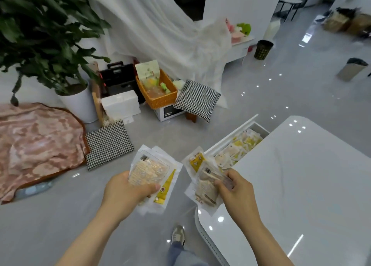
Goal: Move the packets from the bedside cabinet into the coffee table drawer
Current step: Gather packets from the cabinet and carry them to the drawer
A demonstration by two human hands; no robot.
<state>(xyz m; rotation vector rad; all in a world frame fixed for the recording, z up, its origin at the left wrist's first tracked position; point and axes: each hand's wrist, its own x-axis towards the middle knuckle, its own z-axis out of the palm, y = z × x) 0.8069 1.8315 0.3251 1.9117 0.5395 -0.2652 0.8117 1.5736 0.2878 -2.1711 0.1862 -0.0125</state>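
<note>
A view from above, looking down on two bare forearms reaching in from the bottom of the frame.

At lower centre, the left hand [128,189] curls its fingers and thumb round the left stack of packets [152,165] and holds it over the grey floor. Just to the right, the right hand [234,189] pinches the right stack of packets [204,185] by its edge, above the near corner of the glossy white coffee table [301,185].

The open drawer [230,134] juts out of the table at centre right, up and to the right of both hands. It already holds a loose heap of stored packets [241,147].

The step in hand appears to be dropping these stacks into the drawer. To do it well, the right hand likely goes first, since it is nearer: carry the stack over the drawer's front rim, lower it onto the heap, then let go. Laying the packets flat should keep the drawer able to close.

The packets are flat, clear-and-white plastic pouches showing pale beige contents, some with yellow printed panels and a barcode. They look light, slippery and prone to fanning apart.
</note>
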